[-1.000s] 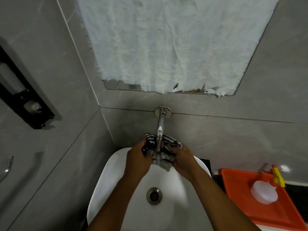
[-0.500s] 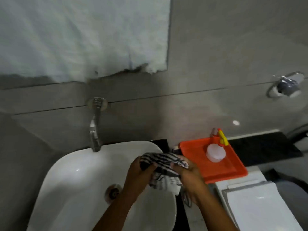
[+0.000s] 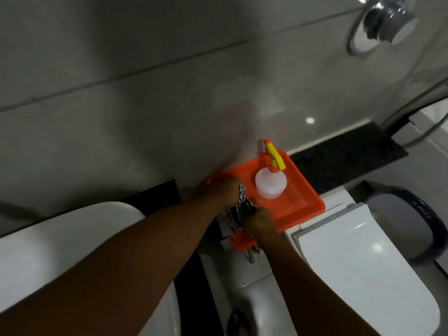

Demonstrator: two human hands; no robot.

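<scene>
A black-and-white striped cloth (image 3: 238,210) is bunched between both hands over the left part of an orange tray (image 3: 304,202). My left hand (image 3: 221,191) grips the cloth's upper end, and my right hand (image 3: 258,223) grips its lower end near the tray's front edge. On the tray stands a white spray bottle (image 3: 270,183) with a yellow and orange trigger head, just right of the hands. Part of the cloth is hidden behind my left hand.
The white sink basin (image 3: 72,234) lies at the lower left under my left forearm. A white toilet lid (image 3: 368,270) sits at the lower right, a dark-rimmed bin (image 3: 426,221) beside it. A black ledge (image 3: 344,156) runs along the grey tiled wall. A chrome fitting (image 3: 385,18) is top right.
Both hands carried the striped cloth from under the tap, across the sink to the right, and now hold it over the orange tray. The view swung right with them.
</scene>
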